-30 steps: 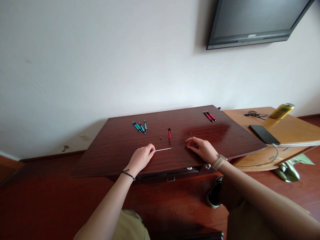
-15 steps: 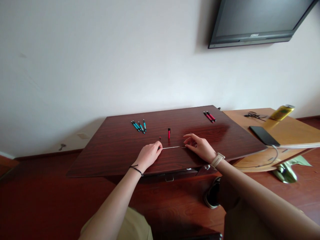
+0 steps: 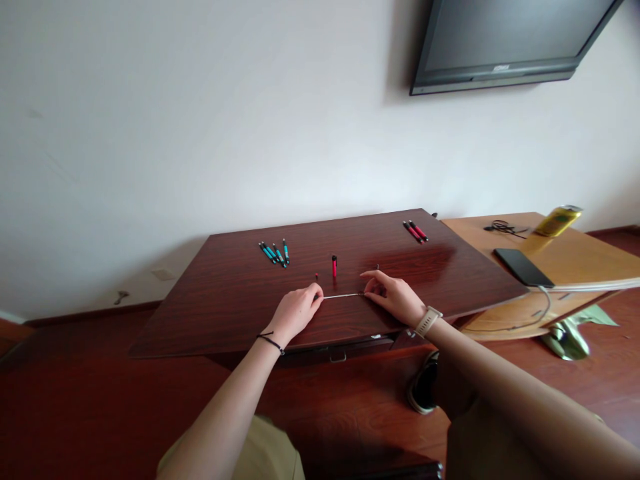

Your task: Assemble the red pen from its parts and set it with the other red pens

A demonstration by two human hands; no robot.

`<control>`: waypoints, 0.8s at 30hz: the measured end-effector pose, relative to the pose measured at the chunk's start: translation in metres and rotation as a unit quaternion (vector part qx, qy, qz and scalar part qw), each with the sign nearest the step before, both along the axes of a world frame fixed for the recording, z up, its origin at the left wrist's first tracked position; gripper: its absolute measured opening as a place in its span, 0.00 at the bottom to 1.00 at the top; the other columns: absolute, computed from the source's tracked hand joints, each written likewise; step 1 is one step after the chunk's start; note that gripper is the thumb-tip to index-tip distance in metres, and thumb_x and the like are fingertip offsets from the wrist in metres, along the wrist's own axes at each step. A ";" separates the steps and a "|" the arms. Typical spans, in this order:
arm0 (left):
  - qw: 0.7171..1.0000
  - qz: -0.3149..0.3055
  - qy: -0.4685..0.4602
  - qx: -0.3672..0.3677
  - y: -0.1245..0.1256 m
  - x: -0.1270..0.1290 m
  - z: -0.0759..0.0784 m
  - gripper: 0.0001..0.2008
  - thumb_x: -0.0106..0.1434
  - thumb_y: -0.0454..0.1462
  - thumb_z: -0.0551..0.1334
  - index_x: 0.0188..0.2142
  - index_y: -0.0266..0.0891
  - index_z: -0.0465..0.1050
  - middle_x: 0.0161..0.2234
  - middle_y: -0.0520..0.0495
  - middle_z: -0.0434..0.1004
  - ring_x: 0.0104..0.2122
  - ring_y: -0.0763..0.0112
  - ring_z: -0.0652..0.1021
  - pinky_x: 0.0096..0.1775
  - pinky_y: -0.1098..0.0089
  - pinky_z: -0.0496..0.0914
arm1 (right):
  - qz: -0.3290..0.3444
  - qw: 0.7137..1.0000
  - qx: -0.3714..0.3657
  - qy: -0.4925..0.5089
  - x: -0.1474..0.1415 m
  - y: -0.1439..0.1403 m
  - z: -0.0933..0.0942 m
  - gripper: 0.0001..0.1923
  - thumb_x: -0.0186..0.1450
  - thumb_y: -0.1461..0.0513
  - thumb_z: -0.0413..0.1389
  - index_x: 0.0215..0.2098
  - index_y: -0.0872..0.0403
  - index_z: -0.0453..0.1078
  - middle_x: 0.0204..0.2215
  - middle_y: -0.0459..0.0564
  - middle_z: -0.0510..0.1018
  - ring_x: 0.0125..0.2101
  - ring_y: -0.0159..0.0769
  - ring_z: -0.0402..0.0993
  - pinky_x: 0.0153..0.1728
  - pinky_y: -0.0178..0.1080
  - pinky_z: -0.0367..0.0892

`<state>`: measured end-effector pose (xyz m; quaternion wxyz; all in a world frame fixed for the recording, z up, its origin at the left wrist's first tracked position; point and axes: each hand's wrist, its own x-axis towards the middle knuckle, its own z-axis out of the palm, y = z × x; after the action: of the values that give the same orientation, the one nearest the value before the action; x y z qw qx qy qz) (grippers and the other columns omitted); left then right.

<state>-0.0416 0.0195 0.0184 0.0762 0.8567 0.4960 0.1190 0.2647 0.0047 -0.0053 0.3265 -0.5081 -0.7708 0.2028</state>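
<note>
Both hands rest on a dark wooden bench point(image 3: 225, 313), one at each end of a thin white refill rod point(image 3: 343, 295) that lies flat on the surface, running left to right. The left hand point(image 3: 294, 312) has its fingers curled, the grip pinched on the rod's left end. The right hand point(image 3: 396, 297), with a pale watch point(image 3: 427, 321) on its wrist, meets the rod's right end with thumb and forefinger; whether that grip is clenched on the tip or only touching it cannot be told. A thin black band point(image 3: 270, 341) circles the left wrist.

Just beyond the rod stands a short red pen barrel point(image 3: 334, 266), upright on the bench, with a tiny red piece point(image 3: 317, 275) to its left and a small dark piece point(image 3: 377, 267) to its right, near the right hand's fingertips. Farther back on the left lies a loose cluster of teal pens point(image 3: 274, 253). At the far right corner lie two red pens point(image 3: 415, 231) side by side.

To the right of the bench is a lighter wooden table point(image 3: 590, 263) carrying a black phone point(image 3: 523, 267) with a cable point(image 3: 543, 308) hanging over the edge, a yellow can point(image 3: 558, 221) and a coil of black cord point(image 3: 503, 227). A dark television point(image 3: 505, 37) hangs on the white wall point(image 3: 200, 120) above.
</note>
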 end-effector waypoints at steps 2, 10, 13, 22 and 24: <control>1.000 -0.001 0.001 -0.002 0.000 0.000 0.000 0.06 0.76 0.38 0.57 0.45 0.44 0.74 0.39 0.48 0.85 0.37 0.62 0.84 0.38 0.69 0.68 | -0.001 1.000 0.003 -0.002 -0.002 0.000 0.000 0.22 0.68 0.63 0.61 0.60 0.45 0.70 0.38 0.42 0.85 0.35 0.35 0.80 0.37 0.36 0.71; 1.000 0.000 -0.004 -0.003 0.000 0.000 0.001 0.05 0.76 0.39 0.58 0.45 0.44 0.74 0.39 0.48 0.85 0.36 0.62 0.84 0.37 0.70 0.68 | -0.002 1.000 0.009 -0.001 -0.004 0.001 0.000 0.21 0.69 0.63 0.61 0.59 0.46 0.70 0.38 0.43 0.85 0.32 0.35 0.79 0.37 0.37 0.71; 1.000 -0.002 -0.005 -0.001 0.000 0.000 -0.001 0.05 0.76 0.38 0.59 0.45 0.44 0.73 0.39 0.48 0.85 0.37 0.63 0.84 0.38 0.70 0.68 | -0.002 1.000 0.009 0.000 -0.007 0.002 0.000 0.21 0.68 0.63 0.62 0.59 0.45 0.71 0.38 0.42 0.85 0.32 0.35 0.79 0.37 0.37 0.70; 1.000 -0.003 -0.003 0.000 0.000 0.004 0.000 0.05 0.76 0.39 0.59 0.45 0.44 0.74 0.40 0.47 0.85 0.37 0.62 0.84 0.39 0.70 0.69 | 0.018 0.999 0.029 -0.003 -0.023 0.005 0.001 0.20 0.69 0.65 0.61 0.58 0.47 0.71 0.38 0.44 0.84 0.36 0.37 0.79 0.39 0.37 0.71; 1.000 -0.003 -0.003 0.001 -0.001 0.005 0.000 0.05 0.76 0.38 0.59 0.45 0.44 0.74 0.40 0.47 0.85 0.37 0.62 0.84 0.39 0.69 0.69 | 0.020 0.999 0.041 -0.010 -0.026 0.007 -0.001 0.20 0.69 0.66 0.62 0.58 0.47 0.71 0.38 0.45 0.84 0.37 0.38 0.79 0.41 0.38 0.71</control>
<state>-0.0369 0.0189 0.0183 0.0769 0.8578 0.4933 0.1220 0.2387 0.0115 -0.0063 0.3356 -0.4809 -0.7915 0.1725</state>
